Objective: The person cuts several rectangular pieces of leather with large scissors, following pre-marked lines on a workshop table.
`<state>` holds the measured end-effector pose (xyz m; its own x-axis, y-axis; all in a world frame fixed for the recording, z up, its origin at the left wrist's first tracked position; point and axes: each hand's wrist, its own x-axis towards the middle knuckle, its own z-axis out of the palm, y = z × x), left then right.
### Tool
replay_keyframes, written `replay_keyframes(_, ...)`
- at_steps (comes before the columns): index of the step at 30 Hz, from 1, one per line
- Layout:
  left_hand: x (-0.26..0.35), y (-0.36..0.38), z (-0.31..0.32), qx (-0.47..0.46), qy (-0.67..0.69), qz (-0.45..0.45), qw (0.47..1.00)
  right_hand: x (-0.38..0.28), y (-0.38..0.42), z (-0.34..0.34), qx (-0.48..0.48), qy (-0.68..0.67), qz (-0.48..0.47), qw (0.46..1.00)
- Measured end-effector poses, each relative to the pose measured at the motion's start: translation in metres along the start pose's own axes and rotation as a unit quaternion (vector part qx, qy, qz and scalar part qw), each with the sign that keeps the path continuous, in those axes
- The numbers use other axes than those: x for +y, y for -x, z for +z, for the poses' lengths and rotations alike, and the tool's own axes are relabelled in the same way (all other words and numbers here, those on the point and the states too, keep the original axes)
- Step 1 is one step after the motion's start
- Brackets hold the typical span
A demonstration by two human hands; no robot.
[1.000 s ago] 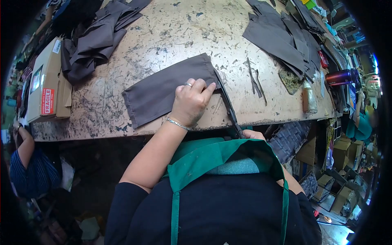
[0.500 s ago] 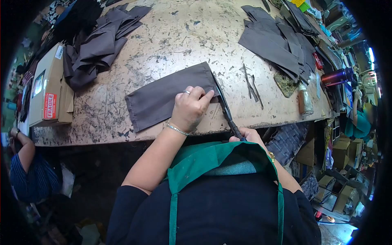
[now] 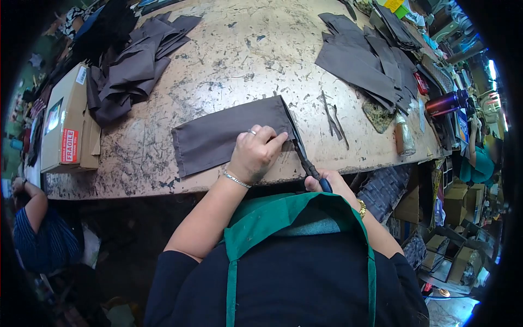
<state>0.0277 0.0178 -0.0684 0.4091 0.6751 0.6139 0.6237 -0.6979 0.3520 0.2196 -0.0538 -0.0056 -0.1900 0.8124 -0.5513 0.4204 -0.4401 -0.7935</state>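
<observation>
Scissors with long dark blades and a blue handle loop (image 3: 301,153) sit in the right hand (image 3: 336,185), its fingers wrapped around the handles at the near edge of the worn, pale, dark-flecked surface (image 3: 229,60). Blades point up-frame, along the right end of a flat grey-brown rectangular cloth panel (image 3: 218,136), mid-frame, lying at a slant. I can't tell how far apart the blades are. Left hand (image 3: 255,151) rests on the panel, fingers bent, thumb and fingertips near that same end beside the blades; pressing or pinching, I can't tell.

I judge the step as trimming along the panel's short right end. From where I watch, another cut calls for the left hand to hold the cloth flat, fingertips clear of the blades, and the right hand to line the scissors up with the edge. Drifting inward could nick the panel.

Around it: thin dark strips (image 3: 328,115) right of the panel; crumpled grey-brown cloth heap (image 3: 131,68), upper left; overlapping grey-brown cloth pieces (image 3: 354,60), upper right; brown cardboard box with red label (image 3: 64,120), left; small cloudy bottle (image 3: 403,136), right.
</observation>
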Motion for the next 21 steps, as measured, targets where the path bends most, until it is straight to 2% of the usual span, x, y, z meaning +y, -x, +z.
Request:
replay_keyframes(7, 0.001, 0.0, -0.001, -0.003, 0.008, -0.012, 1.0, 0.007, -0.003, 0.009, 0.015, -0.005, -0.006, 1.0)
replay_keyframes(9, 0.001, 0.0, -0.002, -0.004, 0.012, -0.014, 1.0, 0.013, -0.005, 0.013, 0.029, -0.066, -0.025, 0.997)
replay_keyframes(13, 0.0, 0.0, -0.002, 0.0, 0.021, -0.015, 1.0, 0.02, -0.006, 0.014, 0.035, -0.07, -0.029, 0.997)
replay_keyframes(21, 0.004, 0.004, -0.006, -0.008, 0.05, 0.011, 0.999, 0.002, -0.008, 0.006, 0.029, 0.009, -0.014, 0.999)
